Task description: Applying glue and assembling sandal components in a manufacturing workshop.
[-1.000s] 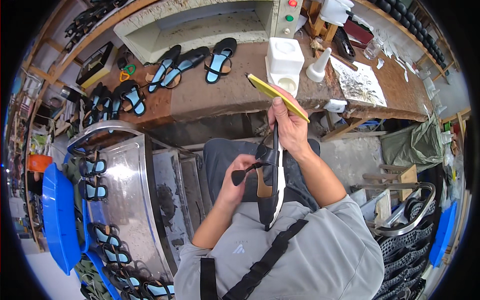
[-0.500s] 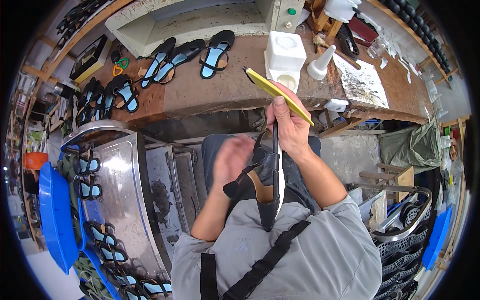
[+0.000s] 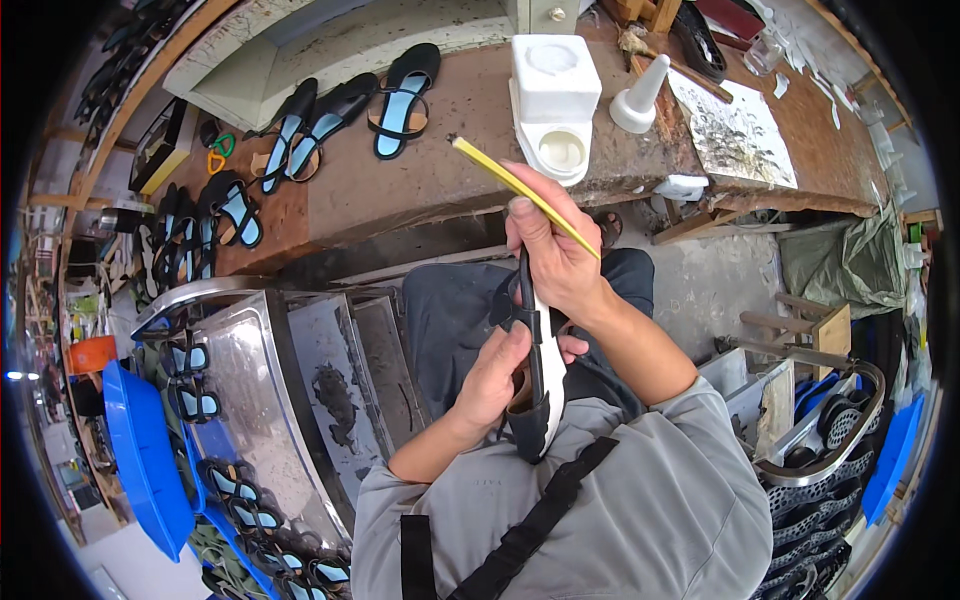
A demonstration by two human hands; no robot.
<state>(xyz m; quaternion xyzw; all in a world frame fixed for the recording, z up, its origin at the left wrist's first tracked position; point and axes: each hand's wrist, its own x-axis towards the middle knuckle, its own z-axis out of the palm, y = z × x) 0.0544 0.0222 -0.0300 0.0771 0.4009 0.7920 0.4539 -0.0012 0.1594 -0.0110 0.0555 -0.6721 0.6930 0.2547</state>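
Note:
Upright in front of my chest is a black sandal [image 3: 549, 390], its pale underside turned to the right and its black toe pointing down. My left hand [image 3: 492, 375] is wrapped round its middle, thumb on the near side and fingertips showing past the far side. With my right hand [image 3: 560, 245] I pinch the sandal's upper end. The same hand holds a flat yellow-handled brush [image 3: 520, 192], which slants up to the left and ends in a small dark tip. Part of the sandal's straps is hidden behind my left hand.
A white plastic pot with a small cup [image 3: 556, 90] stands on the brown workbench [image 3: 450, 170], near a white nozzle bottle [image 3: 640, 98]. Several black sandals [image 3: 404, 105] with light-blue insoles lie on the bench. A metal-topped cart [image 3: 245, 380] with more sandals stands left; a stained sheet [image 3: 735, 130] lies right.
My left hand has moved in from beside the sandal and closed round its middle. The sandal has turned so more of its edge faces me. The view has shifted slightly.

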